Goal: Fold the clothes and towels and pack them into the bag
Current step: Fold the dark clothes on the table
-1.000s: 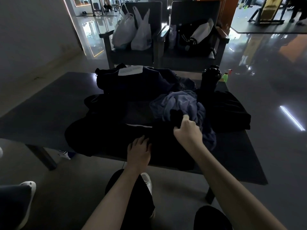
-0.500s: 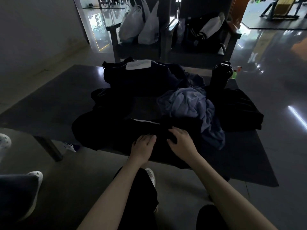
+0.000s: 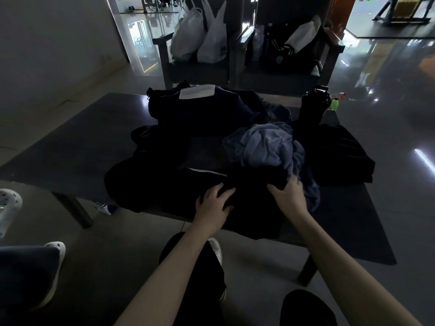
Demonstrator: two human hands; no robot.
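A black garment lies at the near edge of the dark low table. My left hand rests flat on its left part with fingers spread. My right hand lies on its right side, fingers reaching its far right edge beside a crumpled blue towel. A dark navy bag with a white label sits at the back of the table. Another black folded garment lies on the right. More black cloth with a white stripe spreads to the left.
A black bottle stands at the table's back right, with a small green bottle behind it. Two dark armchairs behind the table hold white plastic bags and a dark bag. A person's white shoes are at the left.
My right hand let go of the cloth it held up near the towel, came down, then slid right across the black garment. My left hand stays flat on it.
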